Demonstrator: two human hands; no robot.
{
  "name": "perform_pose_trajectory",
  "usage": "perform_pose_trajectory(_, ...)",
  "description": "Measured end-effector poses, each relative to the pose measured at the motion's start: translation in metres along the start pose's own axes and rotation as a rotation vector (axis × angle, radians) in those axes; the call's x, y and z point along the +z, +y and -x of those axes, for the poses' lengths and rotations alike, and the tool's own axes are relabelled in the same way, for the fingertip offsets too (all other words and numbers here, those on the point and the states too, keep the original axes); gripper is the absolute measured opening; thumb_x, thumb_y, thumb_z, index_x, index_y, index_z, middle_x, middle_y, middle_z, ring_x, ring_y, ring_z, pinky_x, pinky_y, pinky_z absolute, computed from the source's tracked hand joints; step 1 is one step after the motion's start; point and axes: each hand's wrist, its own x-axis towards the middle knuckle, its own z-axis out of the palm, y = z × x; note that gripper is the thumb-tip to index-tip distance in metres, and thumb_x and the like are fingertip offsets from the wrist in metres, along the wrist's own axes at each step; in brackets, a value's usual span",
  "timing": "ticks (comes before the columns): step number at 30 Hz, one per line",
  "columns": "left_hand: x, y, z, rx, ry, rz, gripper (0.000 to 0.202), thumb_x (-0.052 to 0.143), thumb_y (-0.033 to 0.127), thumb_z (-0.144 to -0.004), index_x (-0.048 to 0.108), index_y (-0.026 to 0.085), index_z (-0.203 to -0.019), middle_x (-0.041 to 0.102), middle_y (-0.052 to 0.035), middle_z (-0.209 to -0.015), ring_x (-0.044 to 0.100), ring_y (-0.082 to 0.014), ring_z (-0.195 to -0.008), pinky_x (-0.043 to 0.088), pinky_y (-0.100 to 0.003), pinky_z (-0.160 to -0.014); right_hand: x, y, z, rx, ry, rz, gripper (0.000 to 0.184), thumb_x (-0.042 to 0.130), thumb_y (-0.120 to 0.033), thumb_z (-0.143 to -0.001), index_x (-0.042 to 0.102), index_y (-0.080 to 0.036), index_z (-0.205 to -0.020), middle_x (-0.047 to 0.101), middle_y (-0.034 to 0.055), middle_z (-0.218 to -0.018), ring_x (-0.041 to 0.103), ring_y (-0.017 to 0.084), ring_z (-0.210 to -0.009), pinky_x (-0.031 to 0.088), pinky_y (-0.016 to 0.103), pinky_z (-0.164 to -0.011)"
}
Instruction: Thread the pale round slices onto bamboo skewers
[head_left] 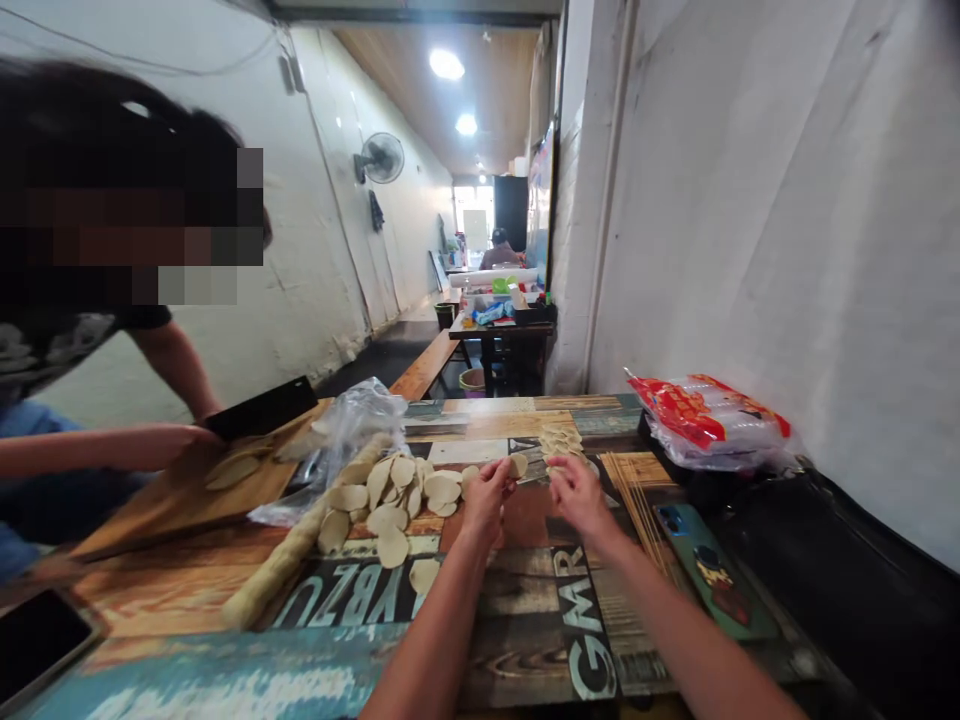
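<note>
My left hand is closed in a pinch on a pale round slice, held just above the table. My right hand hovers close beside it with fingers curled; a pale bit shows at its fingertips, but I cannot make out what it is. A heap of the same pale slices lies on the table left of my left hand. A small stack of slices sits just beyond my hands. Thin wooden skewers lie to the right of my right hand.
A person at the left holds a dark cleaver over a wooden cutting board. A long pale roll and a clear plastic bag lie nearby. A red-and-white packet, a phone and a dark bag sit at the right.
</note>
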Motion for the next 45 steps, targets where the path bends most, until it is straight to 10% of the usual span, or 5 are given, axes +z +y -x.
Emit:
perform_pose_trajectory(3, -0.018, 0.011, -0.015, 0.055, 0.113, 0.015, 0.050, 0.089, 0.044, -0.043, 0.071, 0.012, -0.076, 0.064, -0.0004, -0.063, 0.052, -0.0064, -0.050, 0.043, -0.021, -0.053, 0.044, 0.000, 0.029, -0.008, -0.163, -0.065, 0.041, 0.039, -0.037, -0.090, 0.066, -0.015, -0.112, 0.061, -0.0028, -0.049, 0.052, 0.014, -0.034, 0.042, 0.023, -0.037)
perform_pose_trajectory(6, -0.037, 0.021, -0.027, 0.090, 0.245, 0.053, 0.047, 0.090, 0.040, -0.043, 0.069, 0.013, -0.075, 0.064, 0.0003, -0.062, 0.054, -0.0073, -0.051, 0.043, -0.020, -0.052, 0.057, 0.002, 0.049, -0.153, -0.137, 0.003, 0.035, 0.045, -0.031, -0.088, 0.071, -0.017, -0.107, 0.077, 0.0083, -0.084, 0.073, 0.021, -0.073, 0.057, 0.028, -0.066)
perform_pose_trajectory(17, -0.057, 0.045, -0.031, 0.153, 0.380, 0.134, 0.032, 0.087, 0.028, -0.055, 0.065, 0.014, -0.073, 0.065, 0.0002, -0.066, 0.058, -0.0081, -0.055, 0.045, -0.021, -0.056, 0.053, -0.007, 0.061, -0.162, -0.224, 0.077, 0.040, 0.041, -0.025, -0.088, 0.075, -0.015, -0.107, 0.077, 0.0123, -0.099, 0.074, 0.023, -0.085, 0.058, 0.030, -0.075)
perform_pose_trajectory(45, -0.045, 0.034, -0.029, 0.250, 0.291, -0.043, 0.046, 0.087, 0.045, -0.050, 0.069, 0.015, -0.079, 0.068, -0.0027, -0.074, 0.056, -0.0079, -0.056, 0.043, -0.020, -0.056, 0.056, -0.006, 0.059, -0.145, -0.211, 0.020, 0.038, 0.042, -0.020, -0.086, 0.076, -0.015, -0.103, 0.078, 0.0110, -0.096, 0.074, 0.024, -0.084, 0.058, 0.031, -0.075)
